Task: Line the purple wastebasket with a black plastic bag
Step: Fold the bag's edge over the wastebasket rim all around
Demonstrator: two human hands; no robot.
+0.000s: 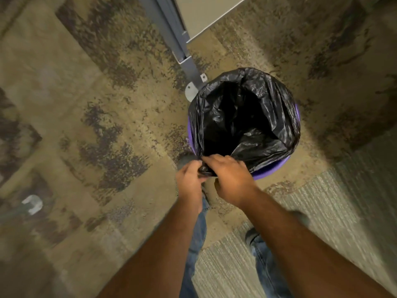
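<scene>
The purple wastebasket (271,169) stands on the carpet, seen from above. A black plastic bag (247,117) sits inside it, its mouth folded out over the rim all round, so only slivers of purple show at the left, right and near sides. At the near edge of the rim, my left hand (190,179) and my right hand (231,179) meet. Both pinch a bunched bit of the black bag between their fingers. The bag's inside is dark and looks hollow.
A grey metal desk leg with a round foot plate (191,91) stands just behind and left of the basket, under a beige panel (204,16). A chair foot (33,204) lies at far left. My jeans and shoes (252,235) are below, on patterned carpet.
</scene>
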